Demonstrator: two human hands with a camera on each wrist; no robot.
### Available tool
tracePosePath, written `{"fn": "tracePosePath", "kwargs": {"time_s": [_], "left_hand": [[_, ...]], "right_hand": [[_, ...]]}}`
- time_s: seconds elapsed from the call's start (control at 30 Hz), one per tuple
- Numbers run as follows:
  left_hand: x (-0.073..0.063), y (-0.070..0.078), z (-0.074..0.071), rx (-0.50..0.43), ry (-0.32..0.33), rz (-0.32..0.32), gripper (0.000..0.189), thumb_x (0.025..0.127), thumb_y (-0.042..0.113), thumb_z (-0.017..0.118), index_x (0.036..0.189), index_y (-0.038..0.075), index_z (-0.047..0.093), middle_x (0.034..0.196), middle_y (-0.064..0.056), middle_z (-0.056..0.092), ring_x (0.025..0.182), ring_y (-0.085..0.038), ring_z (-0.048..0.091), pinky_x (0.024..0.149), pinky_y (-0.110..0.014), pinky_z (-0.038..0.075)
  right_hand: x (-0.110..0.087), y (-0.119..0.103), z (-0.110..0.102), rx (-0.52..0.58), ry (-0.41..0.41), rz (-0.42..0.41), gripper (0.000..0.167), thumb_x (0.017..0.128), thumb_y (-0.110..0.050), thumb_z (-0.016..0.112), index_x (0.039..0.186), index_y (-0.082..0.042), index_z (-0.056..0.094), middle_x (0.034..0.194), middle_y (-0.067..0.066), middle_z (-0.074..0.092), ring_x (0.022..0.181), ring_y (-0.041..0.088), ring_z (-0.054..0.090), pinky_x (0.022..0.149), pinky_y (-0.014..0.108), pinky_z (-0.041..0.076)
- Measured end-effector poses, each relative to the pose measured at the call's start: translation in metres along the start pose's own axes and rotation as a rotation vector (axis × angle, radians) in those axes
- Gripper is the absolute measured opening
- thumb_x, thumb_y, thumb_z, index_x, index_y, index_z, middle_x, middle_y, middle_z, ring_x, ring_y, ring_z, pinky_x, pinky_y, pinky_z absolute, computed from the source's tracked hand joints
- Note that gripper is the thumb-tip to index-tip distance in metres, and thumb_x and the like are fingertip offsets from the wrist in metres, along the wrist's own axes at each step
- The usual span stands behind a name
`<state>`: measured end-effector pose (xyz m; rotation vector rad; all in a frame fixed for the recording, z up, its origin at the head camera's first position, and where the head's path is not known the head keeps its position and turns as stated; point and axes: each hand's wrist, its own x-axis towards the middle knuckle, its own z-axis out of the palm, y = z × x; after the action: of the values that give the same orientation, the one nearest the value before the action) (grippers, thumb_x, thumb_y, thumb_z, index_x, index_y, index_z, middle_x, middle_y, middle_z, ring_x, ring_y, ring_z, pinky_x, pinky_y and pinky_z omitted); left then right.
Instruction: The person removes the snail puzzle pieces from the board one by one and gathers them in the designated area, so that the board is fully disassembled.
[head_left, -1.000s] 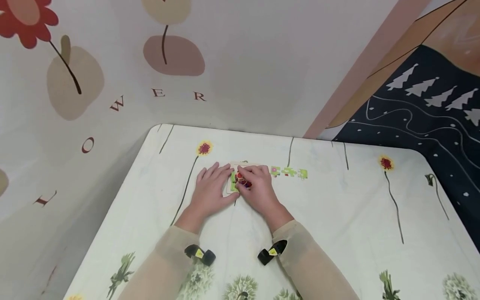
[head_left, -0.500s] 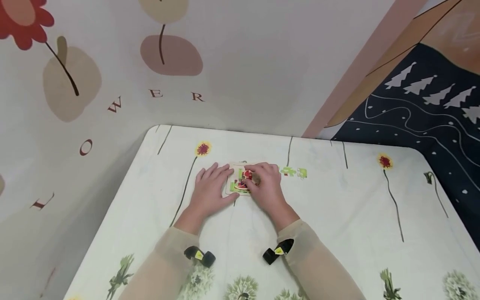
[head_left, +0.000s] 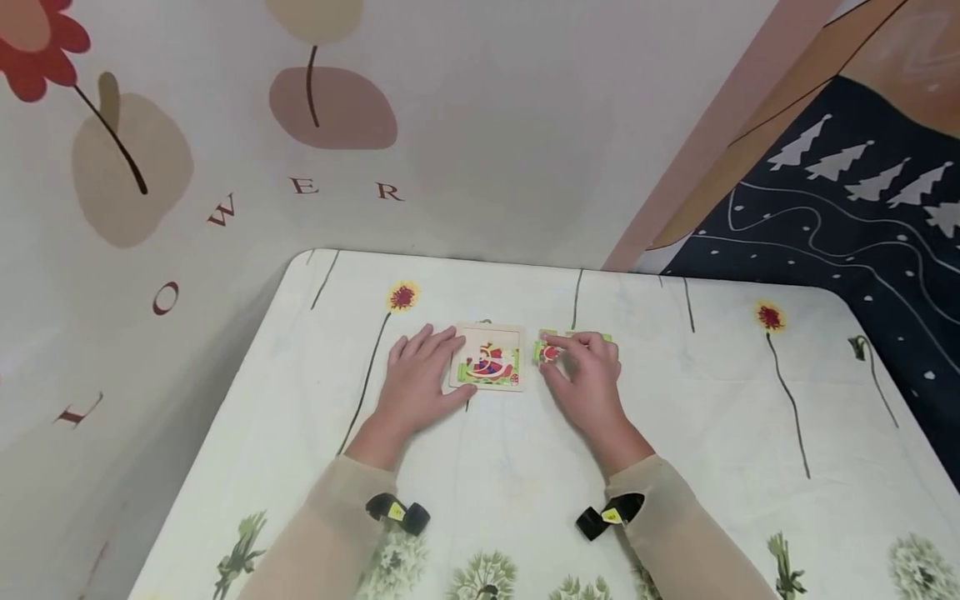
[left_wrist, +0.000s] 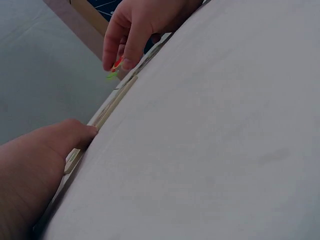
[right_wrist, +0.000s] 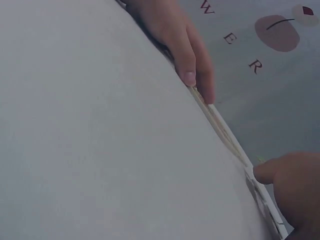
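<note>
The right hand (head_left: 590,372) is no longer hovering over the puzzle board (head_left: 505,337); it is hanging just beyond the board's right edge, pinching a red and green piece (head_left: 550,354), so I am judging that the board is staying unfinished, with bare wood showing in its upper part. The left hand (head_left: 422,373) is lying spread, touching the board's left edge. The board is resting near the far edge of the table (head_left: 705,417). Loose pieces (head_left: 607,337) are partly hiding behind the right hand, and open room is stretching toward the table's right edge
</note>
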<state>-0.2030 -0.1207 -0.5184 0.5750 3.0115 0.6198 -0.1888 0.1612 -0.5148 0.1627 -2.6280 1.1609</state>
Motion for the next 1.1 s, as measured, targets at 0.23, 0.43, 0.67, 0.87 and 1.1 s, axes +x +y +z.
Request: {"fn": "tracePosePath", "kwargs": {"time_s": [0.23,0.43,0.67,0.87,1.1], "left_hand": [[-0.0005,0.0002,0.0020,-0.006,0.002,0.004,0.082,0.093,0.061,0.069,0.160,0.018,0.050,0.171,-0.002,0.038,0.160,-0.035,0.023,0.125,-0.064,0.010],[-0.0004,0.0009,0.0014,-0.002,-0.007,0.001,0.082,0.094,0.061,0.069,0.161,0.018,0.049,0.171,-0.002,0.037,0.160,-0.035,0.022,0.126,-0.064,0.009],[-0.0002,0.0003,-0.0007,0.000,-0.005,0.000,0.081,0.094,0.060,0.068,0.161,0.018,0.048,0.171,-0.002,0.038,0.160,-0.035,0.023,0.125,-0.065,0.010],[-0.0006,-0.0002,-0.0005,-0.002,-0.001,-0.008,0.081,0.093,0.060,0.070,0.161,0.019,0.049,0.170,-0.002,0.039,0.160,-0.035,0.023,0.125,-0.064,0.010],[-0.0002,0.0009,0.0013,-0.012,0.001,-0.005,0.080,0.093,0.059,0.069,0.160,0.019,0.050,0.170,-0.001,0.039,0.160,-0.035,0.023,0.125,-0.064,0.010]], "right_hand": [[-0.0071,0.0064,-0.0082,-0.045,-0.061,0.031,0.039,0.087,-0.009,0.085,0.126,-0.010,0.078,0.114,0.012,0.054,0.114,0.039,0.041,0.106,0.063,0.027],[-0.0070,0.0051,-0.0104,-0.031,-0.077,0.045,0.040,0.086,-0.010,0.085,0.126,-0.009,0.078,0.111,0.011,0.054,0.113,0.039,0.042,0.104,0.063,0.027],[-0.0031,0.0031,-0.0108,-0.026,-0.094,0.052,0.042,0.086,-0.010,0.085,0.128,-0.007,0.077,0.111,0.012,0.055,0.112,0.038,0.042,0.104,0.059,0.030],[-0.0019,0.0038,-0.0105,0.001,-0.087,0.046,0.042,0.086,-0.007,0.084,0.128,-0.007,0.077,0.116,0.014,0.059,0.113,0.038,0.045,0.099,0.052,0.036],[-0.0015,0.0064,-0.0105,0.007,-0.078,0.036,0.035,0.089,-0.008,0.084,0.123,-0.008,0.079,0.116,0.014,0.062,0.115,0.038,0.047,0.099,0.052,0.037]]}}
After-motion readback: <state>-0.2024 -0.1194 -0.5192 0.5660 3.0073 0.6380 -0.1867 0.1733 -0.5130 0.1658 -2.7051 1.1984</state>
